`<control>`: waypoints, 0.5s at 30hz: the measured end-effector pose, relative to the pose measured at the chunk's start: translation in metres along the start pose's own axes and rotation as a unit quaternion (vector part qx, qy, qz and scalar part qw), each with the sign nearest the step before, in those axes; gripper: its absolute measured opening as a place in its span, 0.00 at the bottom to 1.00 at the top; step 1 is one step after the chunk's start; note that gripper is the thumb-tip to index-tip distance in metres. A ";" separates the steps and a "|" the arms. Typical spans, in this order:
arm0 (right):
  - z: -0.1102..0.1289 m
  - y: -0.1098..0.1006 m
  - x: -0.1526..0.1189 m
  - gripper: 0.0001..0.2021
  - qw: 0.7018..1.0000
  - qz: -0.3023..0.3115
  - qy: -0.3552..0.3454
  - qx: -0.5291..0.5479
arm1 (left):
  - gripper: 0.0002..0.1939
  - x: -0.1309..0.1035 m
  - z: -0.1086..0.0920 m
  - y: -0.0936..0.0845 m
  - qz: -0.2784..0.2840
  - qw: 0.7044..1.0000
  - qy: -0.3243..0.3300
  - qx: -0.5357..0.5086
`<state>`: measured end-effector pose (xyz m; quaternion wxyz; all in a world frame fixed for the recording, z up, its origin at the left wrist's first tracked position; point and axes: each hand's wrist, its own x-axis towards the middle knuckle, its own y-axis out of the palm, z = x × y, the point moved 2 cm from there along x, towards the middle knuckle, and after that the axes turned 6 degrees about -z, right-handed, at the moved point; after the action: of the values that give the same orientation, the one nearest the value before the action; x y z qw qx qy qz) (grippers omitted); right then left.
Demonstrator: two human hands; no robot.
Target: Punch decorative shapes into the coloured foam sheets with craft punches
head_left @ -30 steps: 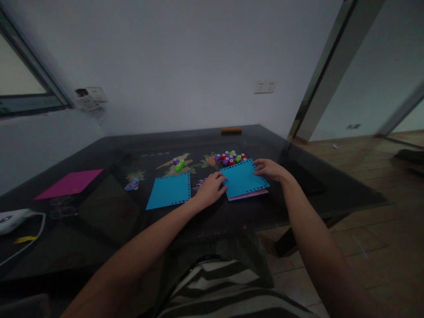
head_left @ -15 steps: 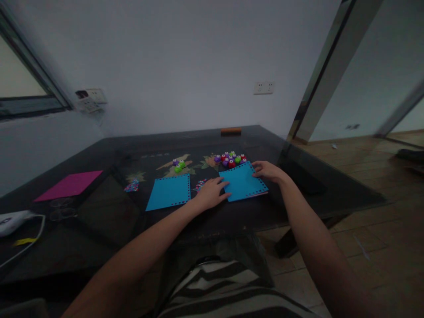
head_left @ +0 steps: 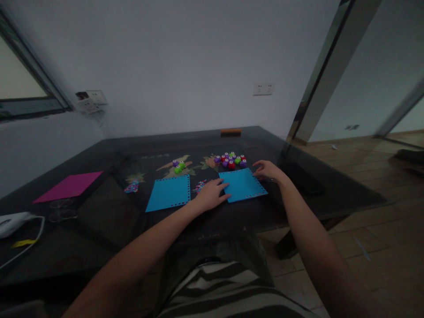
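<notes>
A blue sheet with holes along its edges point(head_left: 243, 184) lies flat on the dark table. The spread fingers of my left hand point(head_left: 212, 193) rest on its left edge. At its right edge is my right hand point(head_left: 267, 171), thumb and fingers close together; what they hold, if anything, is too small to tell. Left of my left hand lies a second blue punched sheet point(head_left: 169, 192). Small pink, blue and white pieces point(head_left: 200, 186) lie between the sheets. Behind the right sheet is a cluster of red, purple and green eye-like pieces point(head_left: 231, 160).
A few green and purple pieces point(head_left: 179, 166) sit behind the left sheet. Another small colourful pile point(head_left: 132, 187) and a magenta sheet point(head_left: 69, 186) lie further left. A white device with a cable point(head_left: 13, 223) is at the left edge. An orange-brown bar point(head_left: 231, 131) lies at the back.
The right blue sheet now lies flatter, its far edge lowered away from the coloured cluster. My right hand's fingers have drawn off its surface to its edge. My left hand has barely moved.
</notes>
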<state>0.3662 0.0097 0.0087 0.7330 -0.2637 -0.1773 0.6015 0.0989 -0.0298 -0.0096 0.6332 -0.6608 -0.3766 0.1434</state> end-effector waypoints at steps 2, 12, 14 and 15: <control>0.000 0.002 0.001 0.22 1.000 -0.007 0.001 -0.012 | 0.28 0.000 0.000 0.000 -0.005 1.000 0.003 -0.002; 0.006 0.004 0.000 0.19 0.998 -0.005 -0.026 -0.064 | 0.28 0.000 0.001 0.002 -0.004 1.000 0.001 -0.004; 0.006 0.005 0.000 0.18 0.997 -0.007 -0.027 -0.070 | 0.28 0.000 0.001 0.002 0.000 1.000 -0.002 -0.004; 0.006 0.005 0.001 0.18 0.997 -0.008 -0.026 -0.073 | 0.28 0.001 0.001 0.003 0.001 1.000 -0.003 -0.004</control>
<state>0.3590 0.0119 0.0100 0.7115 -0.2990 -0.2417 0.5882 0.0996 -0.0286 -0.0121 0.6291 -0.6635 -0.3785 0.1443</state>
